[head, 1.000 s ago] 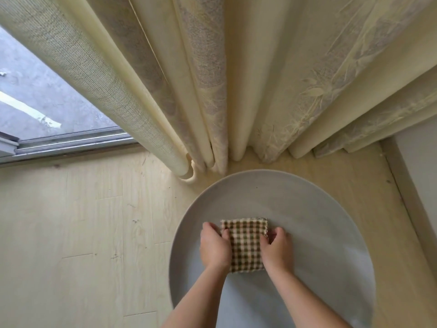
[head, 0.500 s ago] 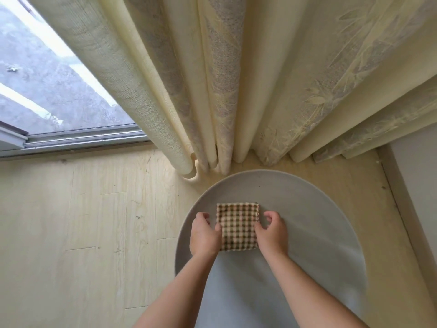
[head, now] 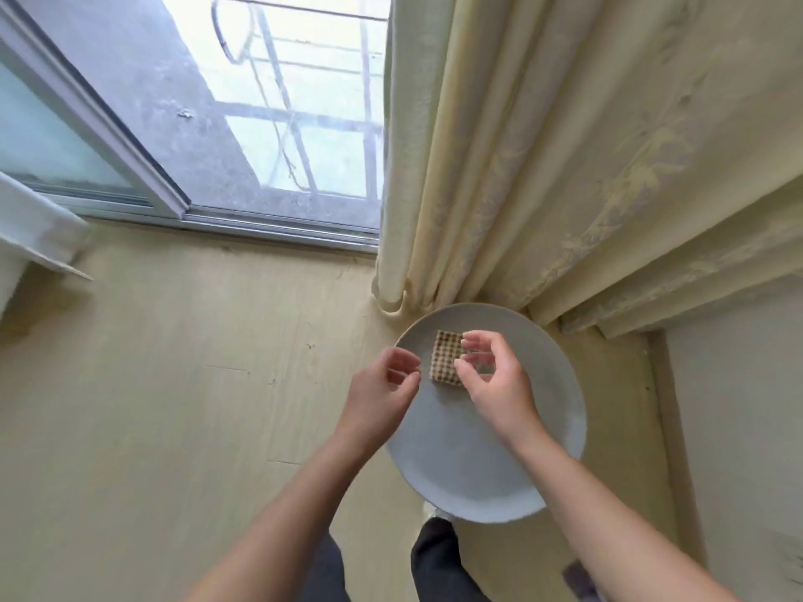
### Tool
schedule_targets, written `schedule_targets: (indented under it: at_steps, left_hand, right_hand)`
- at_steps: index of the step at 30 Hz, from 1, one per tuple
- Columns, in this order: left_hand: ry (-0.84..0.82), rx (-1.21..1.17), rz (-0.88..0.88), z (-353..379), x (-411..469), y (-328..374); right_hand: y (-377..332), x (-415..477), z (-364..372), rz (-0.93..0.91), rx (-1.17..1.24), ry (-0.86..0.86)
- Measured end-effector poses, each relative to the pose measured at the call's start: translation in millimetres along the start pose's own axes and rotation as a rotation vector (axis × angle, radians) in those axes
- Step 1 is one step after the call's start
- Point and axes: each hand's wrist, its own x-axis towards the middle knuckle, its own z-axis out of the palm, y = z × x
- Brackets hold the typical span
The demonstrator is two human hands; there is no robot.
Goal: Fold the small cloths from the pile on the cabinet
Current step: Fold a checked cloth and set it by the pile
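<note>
- Cloth (head: 446,357) looked light, soft, floppy, folded small on the round surface (head: 456,462).
- We judged pinching its corners best.
- Left hand (head: 382,393) and right hand (head: 495,380) hung loosely curled, empty.

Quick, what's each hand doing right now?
Left hand: open, loosely curled, holding nothing.
Right hand: curled over the edge of the checked cloth; whether it grips cannot be told.

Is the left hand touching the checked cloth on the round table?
Apart. The head view shows a strip of bare grey tabletop between the left hand and the checked cloth.
</note>
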Motion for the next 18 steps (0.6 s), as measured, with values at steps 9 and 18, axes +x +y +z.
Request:
schedule_targets:
  at_steps: [9, 18]
  left_hand:
    - [0.203, -0.086, 0.271, -221.8, -99.5, 3.3]
    - [0.273, -0.117, 0.362, -436.5, -145.6, -61.0]
  right_hand:
    - [-173.9, -98.3, 118.3, -0.301, 0.002, -0.027]
    - [-271.4, -148.9, 307.6, -0.414, -0.03, -0.097]
